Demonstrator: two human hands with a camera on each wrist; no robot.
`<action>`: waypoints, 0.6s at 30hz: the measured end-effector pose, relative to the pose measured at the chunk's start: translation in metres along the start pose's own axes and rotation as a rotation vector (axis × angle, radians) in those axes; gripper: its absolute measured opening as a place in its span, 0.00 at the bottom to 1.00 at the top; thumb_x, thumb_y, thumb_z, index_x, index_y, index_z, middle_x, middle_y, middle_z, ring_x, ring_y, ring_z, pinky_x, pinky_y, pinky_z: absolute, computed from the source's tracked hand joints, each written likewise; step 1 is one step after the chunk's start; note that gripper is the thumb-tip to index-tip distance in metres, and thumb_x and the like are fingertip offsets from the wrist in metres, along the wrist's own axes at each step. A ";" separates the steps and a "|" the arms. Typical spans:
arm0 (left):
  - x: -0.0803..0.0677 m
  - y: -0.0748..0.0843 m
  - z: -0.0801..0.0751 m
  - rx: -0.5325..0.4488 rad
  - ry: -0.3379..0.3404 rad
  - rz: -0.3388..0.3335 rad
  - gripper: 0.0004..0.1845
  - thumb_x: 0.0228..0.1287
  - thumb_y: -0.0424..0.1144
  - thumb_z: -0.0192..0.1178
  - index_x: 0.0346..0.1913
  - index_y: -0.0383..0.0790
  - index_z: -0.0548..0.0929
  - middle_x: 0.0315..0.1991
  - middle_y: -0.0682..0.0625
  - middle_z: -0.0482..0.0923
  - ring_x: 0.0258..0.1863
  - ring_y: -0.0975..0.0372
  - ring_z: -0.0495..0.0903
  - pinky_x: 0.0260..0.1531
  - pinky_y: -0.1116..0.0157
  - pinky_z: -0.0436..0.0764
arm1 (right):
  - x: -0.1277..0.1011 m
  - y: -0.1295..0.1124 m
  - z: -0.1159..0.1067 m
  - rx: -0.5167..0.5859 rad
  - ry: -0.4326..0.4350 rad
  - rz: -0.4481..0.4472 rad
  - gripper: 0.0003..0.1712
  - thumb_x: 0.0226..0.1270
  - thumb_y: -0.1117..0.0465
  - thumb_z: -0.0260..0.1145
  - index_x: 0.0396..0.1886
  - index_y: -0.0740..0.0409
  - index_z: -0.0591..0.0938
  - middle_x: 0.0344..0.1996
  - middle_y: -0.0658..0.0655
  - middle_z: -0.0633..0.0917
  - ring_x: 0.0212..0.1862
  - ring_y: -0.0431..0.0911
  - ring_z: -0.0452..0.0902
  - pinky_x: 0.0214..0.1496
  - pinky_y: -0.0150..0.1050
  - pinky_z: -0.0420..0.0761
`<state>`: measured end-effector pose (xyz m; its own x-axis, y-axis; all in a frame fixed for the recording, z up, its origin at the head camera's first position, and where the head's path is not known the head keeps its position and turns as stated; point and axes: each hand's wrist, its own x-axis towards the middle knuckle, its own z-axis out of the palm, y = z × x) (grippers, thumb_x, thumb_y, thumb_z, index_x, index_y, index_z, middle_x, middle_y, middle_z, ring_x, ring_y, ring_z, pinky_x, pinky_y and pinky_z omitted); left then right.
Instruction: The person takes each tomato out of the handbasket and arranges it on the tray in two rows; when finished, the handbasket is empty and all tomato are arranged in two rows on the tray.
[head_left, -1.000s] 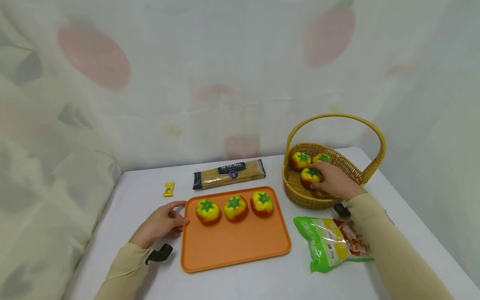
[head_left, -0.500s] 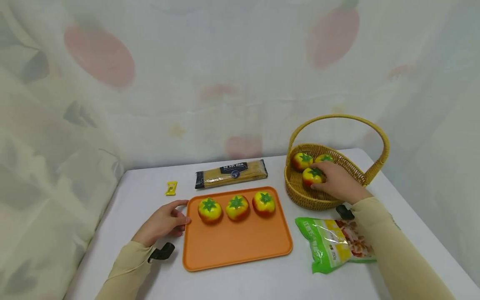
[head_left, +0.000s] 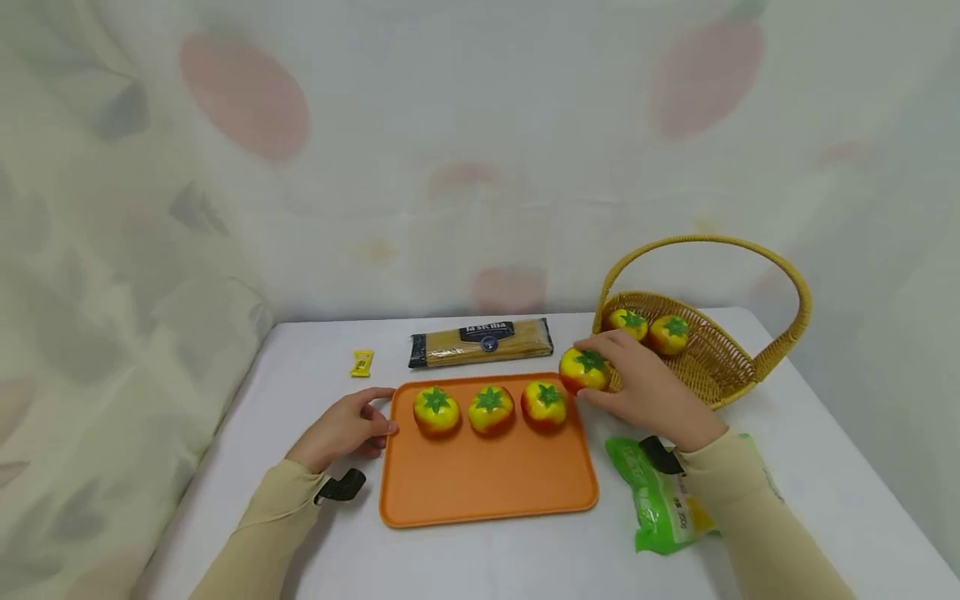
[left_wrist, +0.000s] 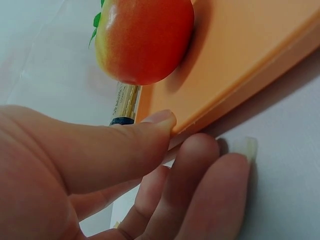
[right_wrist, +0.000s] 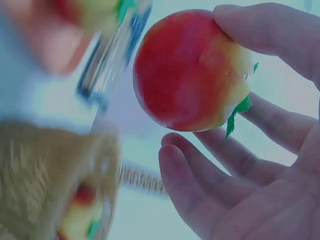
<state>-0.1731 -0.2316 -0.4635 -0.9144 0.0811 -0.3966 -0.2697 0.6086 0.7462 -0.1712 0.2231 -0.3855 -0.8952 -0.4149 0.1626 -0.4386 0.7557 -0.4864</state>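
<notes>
My right hand (head_left: 651,393) pinches a red-and-yellow tomato (head_left: 582,369) with a green star-shaped top. In the head view it overlaps the basket's left rim and the tray's back right corner. The right wrist view shows the tomato (right_wrist: 190,70) between thumb and fingertips. My left hand (head_left: 347,432) holds the left edge of the orange tray (head_left: 487,487), its thumb on the rim and its fingers curled against the outer side. Three similar tomatoes (head_left: 491,410) sit in a row along the tray's back. Two more tomatoes (head_left: 668,334) lie in the wicker basket (head_left: 712,379).
A pack of spaghetti (head_left: 483,342) lies behind the tray. A small yellow wrapped sweet (head_left: 362,363) is at the back left. The green food bag (head_left: 660,510) lies right of the tray, partly under my right forearm. The basket's tall handle (head_left: 804,308) arches upward.
My right hand has lifted a tomato out of the basket and carried it left toward the tray. My left hand stays at the tray's edge. The head view has shifted slightly.
</notes>
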 end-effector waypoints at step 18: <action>-0.001 0.004 -0.001 -0.004 0.006 -0.024 0.35 0.71 0.39 0.73 0.78 0.44 0.73 0.44 0.43 0.81 0.33 0.57 0.85 0.35 0.63 0.90 | 0.017 -0.106 0.097 0.188 -0.187 -0.147 0.34 0.68 0.44 0.80 0.71 0.39 0.79 0.65 0.46 0.76 0.61 0.42 0.79 0.69 0.47 0.85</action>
<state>-0.1738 -0.2297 -0.4600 -0.9095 0.0611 -0.4113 -0.2933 0.6068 0.7388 -0.1327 0.0866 -0.4147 -0.7855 -0.6122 0.0905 -0.5244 0.5807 -0.6227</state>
